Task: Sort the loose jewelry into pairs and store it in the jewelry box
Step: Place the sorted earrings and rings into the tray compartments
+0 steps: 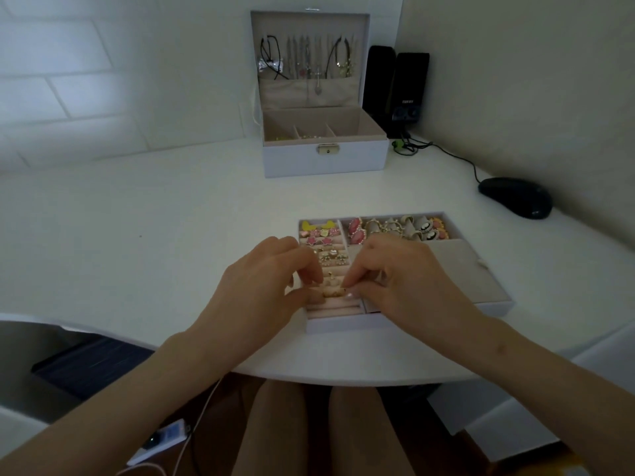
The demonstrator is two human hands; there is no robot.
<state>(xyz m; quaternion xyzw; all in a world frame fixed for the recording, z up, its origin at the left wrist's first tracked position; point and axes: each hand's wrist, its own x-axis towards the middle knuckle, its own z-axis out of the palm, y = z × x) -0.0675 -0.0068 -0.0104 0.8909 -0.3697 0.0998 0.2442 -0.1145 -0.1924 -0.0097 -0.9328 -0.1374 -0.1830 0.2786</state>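
showing the tray (343,326) near the front edge of the counter (137,252), with both hands over the ring rolls (330,308) in its left compartment. right hand (395,280) — grip pinched, thumb and forefinger closed on a small gold piece (337,291) at a lower roll. left hand (261,286) — fingers curled just beside the same piece; whether its grip holds anything cannot be told. the open jewelry box (326,163) stands at the rear edge, a mouse (515,197) toward the right edge.

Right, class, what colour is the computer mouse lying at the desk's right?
The computer mouse is black, seen best in the head view.
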